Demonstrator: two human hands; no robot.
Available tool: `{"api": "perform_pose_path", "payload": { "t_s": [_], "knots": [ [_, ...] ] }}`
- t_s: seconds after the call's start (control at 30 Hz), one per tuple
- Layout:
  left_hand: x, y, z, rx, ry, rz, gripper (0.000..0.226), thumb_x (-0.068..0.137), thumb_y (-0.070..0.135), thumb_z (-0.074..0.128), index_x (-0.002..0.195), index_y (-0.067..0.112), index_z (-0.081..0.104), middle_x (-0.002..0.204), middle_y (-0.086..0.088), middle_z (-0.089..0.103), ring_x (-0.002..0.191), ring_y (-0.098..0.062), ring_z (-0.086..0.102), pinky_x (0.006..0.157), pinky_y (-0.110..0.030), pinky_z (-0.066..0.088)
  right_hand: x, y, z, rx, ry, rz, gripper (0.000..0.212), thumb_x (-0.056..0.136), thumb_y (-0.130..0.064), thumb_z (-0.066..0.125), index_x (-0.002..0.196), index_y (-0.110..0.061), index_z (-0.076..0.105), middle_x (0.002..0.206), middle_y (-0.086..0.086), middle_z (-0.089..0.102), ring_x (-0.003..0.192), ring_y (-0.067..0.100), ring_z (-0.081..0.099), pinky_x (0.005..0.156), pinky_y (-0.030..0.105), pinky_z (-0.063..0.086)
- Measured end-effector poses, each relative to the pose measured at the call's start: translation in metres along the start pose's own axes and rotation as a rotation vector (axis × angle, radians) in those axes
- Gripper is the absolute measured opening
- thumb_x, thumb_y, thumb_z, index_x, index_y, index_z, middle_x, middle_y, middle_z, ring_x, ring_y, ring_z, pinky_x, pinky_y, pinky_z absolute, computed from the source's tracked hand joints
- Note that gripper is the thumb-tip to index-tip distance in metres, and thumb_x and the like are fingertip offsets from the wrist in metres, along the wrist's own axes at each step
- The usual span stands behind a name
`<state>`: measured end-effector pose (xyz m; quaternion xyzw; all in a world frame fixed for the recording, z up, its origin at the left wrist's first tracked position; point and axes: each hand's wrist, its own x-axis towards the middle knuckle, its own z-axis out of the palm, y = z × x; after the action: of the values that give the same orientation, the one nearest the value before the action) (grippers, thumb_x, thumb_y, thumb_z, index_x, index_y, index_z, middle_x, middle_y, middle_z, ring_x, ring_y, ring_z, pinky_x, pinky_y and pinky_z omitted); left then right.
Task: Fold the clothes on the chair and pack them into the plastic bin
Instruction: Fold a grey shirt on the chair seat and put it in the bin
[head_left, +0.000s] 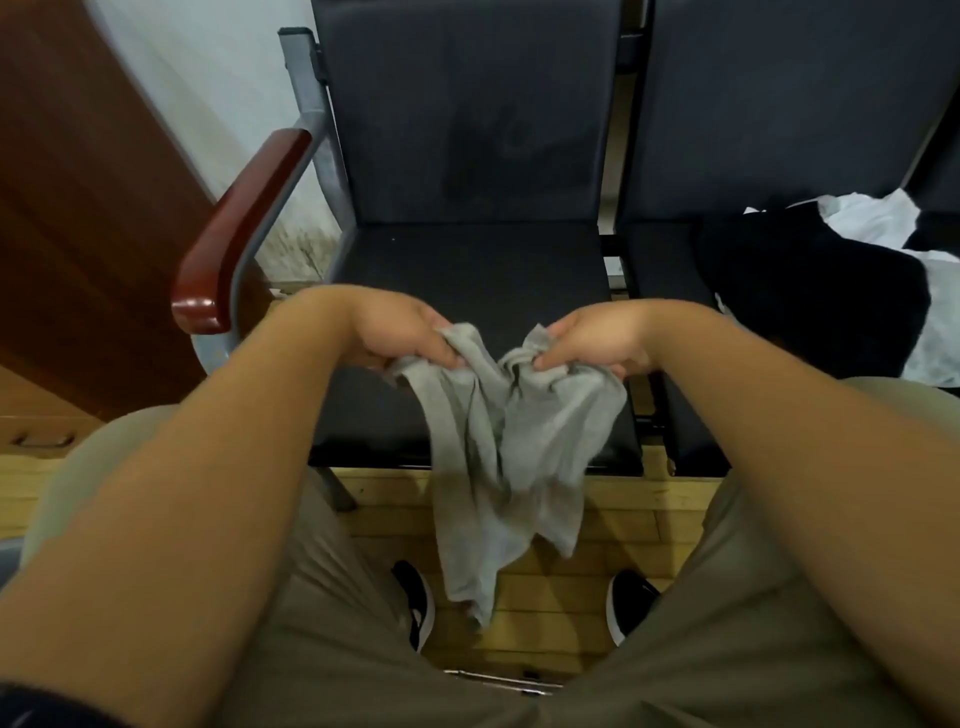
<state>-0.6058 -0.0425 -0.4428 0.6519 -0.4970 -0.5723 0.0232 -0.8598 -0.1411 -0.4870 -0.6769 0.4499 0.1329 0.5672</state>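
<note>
Dark chair seat (467, 265) fills the background. Above its front edge hangs a grey garment (498, 457), bunched, its lower part trailing toward the floor. Left hand (400, 332) and right hand (597, 343) each pinch its top edge with closed fingers, apparently to spread it for folding. Unfolded clothes (831, 280) wait on the adjacent seat; no plastic bin is in view.

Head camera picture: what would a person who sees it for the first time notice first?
First, the grey garment in the centre, held up by the left hand and the right hand, hanging crumpled over the front edge of the dark chair seat. Next, the pile of black and white clothes on the neighbouring seat at the right.
</note>
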Motion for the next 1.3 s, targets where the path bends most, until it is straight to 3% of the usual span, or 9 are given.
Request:
{"api": "perform_pose_path", "payload": {
  "t_s": [0.17, 0.3, 0.4, 0.53, 0.7, 0.83, 1.0, 1.17, 1.3],
  "knots": [
    [-0.043, -0.004, -0.015, -0.173, 0.118, 0.161, 0.047, 0.089, 0.029, 0.085, 0.125, 0.002, 0.072, 0.126, -0.017, 0.073, 0.114, -0.042, 0.069, 0.097, -0.049, 0.056, -0.035, 0.002, -0.011, 0.201, 0.286, -0.139, 0.022, 0.097, -0.031, 0.076, 0.117, -0.022, 0.079, 0.110, 0.003, 0.081, 0.103, 0.024, 0.078, 0.098, 0.047, 0.061],
    [-0.075, -0.009, -0.019, -0.275, 0.274, 0.315, 0.026, 0.090, 0.032, 0.083, 0.094, 0.007, 0.075, 0.085, -0.014, 0.065, 0.063, -0.023, 0.056, 0.051, -0.023, 0.045, -0.068, 0.001, -0.014, 0.513, 0.440, -0.347, 0.029, 0.095, -0.033, 0.079, 0.118, -0.014, 0.078, 0.112, 0.006, 0.081, 0.105, 0.025, 0.078, 0.101, 0.049, 0.059],
    [-0.085, -0.017, -0.025, -0.416, 0.469, 0.380, 0.018, 0.096, 0.028, 0.073, 0.082, 0.020, 0.080, 0.065, -0.003, 0.060, 0.040, -0.010, 0.035, 0.037, -0.018, 0.030, -0.085, 0.002, -0.017, 0.713, 0.554, -0.443, 0.037, 0.093, -0.037, 0.080, 0.121, -0.014, 0.076, 0.112, 0.006, 0.081, 0.104, 0.024, 0.078, 0.098, 0.047, 0.060],
    [-0.078, -0.038, -0.033, -0.443, 0.739, 0.251, 0.020, 0.094, 0.036, 0.078, 0.090, 0.018, 0.072, 0.065, -0.003, 0.054, 0.044, -0.015, 0.033, 0.045, -0.022, 0.033, -0.085, 0.011, -0.022, 0.796, 0.767, -0.437, 0.027, 0.095, -0.039, 0.077, 0.117, -0.023, 0.077, 0.107, -0.001, 0.081, 0.102, 0.019, 0.078, 0.096, 0.045, 0.061],
    [-0.070, -0.053, -0.031, -0.102, 1.004, 0.162, 0.042, 0.092, 0.049, 0.077, 0.098, 0.008, 0.075, 0.065, 0.003, 0.054, 0.062, -0.022, 0.056, 0.061, -0.030, 0.048, -0.076, 0.015, -0.017, 0.656, 0.928, -0.460, 0.019, 0.098, -0.038, 0.074, 0.112, -0.024, 0.078, 0.103, -0.005, 0.081, 0.098, 0.015, 0.078, 0.095, 0.044, 0.063],
    [-0.069, -0.053, -0.033, 0.117, 1.090, 0.149, 0.022, 0.094, 0.037, 0.076, 0.081, 0.020, 0.075, 0.075, -0.003, 0.069, 0.080, -0.027, 0.068, 0.062, -0.033, 0.047, -0.073, 0.017, -0.017, 0.516, 1.012, -0.461, 0.012, 0.097, -0.036, 0.074, 0.102, -0.028, 0.081, 0.096, -0.006, 0.080, 0.096, 0.014, 0.076, 0.090, 0.039, 0.062],
    [-0.066, -0.051, -0.037, 0.080, 1.142, 0.158, 0.011, 0.098, 0.024, 0.071, 0.089, 0.025, 0.077, 0.087, 0.001, 0.072, 0.087, -0.020, 0.065, 0.071, -0.032, 0.049, -0.074, 0.016, -0.025, 0.269, 1.204, -0.341, 0.017, 0.097, -0.041, 0.071, 0.103, -0.030, 0.082, 0.091, -0.012, 0.075, 0.090, 0.006, 0.069, 0.071, 0.022, 0.050],
    [-0.071, -0.035, -0.045, 0.143, 1.220, 0.182, 0.014, 0.102, 0.025, 0.063, 0.101, 0.027, 0.077, 0.095, 0.007, 0.068, 0.094, -0.019, 0.062, 0.086, -0.036, 0.052, -0.076, 0.012, -0.032, 0.424, 1.188, -0.319, 0.015, 0.099, -0.038, 0.071, 0.106, -0.027, 0.079, 0.085, 0.002, 0.077, 0.064, 0.018, 0.075, 0.070, 0.041, 0.067],
    [-0.069, -0.018, -0.074, 0.219, 1.348, 0.198, 0.020, 0.102, 0.032, 0.055, 0.106, 0.029, 0.074, 0.100, -0.003, 0.070, 0.088, -0.028, 0.066, 0.081, -0.045, 0.061, -0.067, -0.003, -0.041, 0.455, 1.225, -0.478, 0.016, 0.107, -0.032, 0.059, 0.106, -0.027, 0.074, 0.094, -0.001, 0.076, 0.077, 0.013, 0.078, 0.076, 0.038, 0.066]
  ]
}}
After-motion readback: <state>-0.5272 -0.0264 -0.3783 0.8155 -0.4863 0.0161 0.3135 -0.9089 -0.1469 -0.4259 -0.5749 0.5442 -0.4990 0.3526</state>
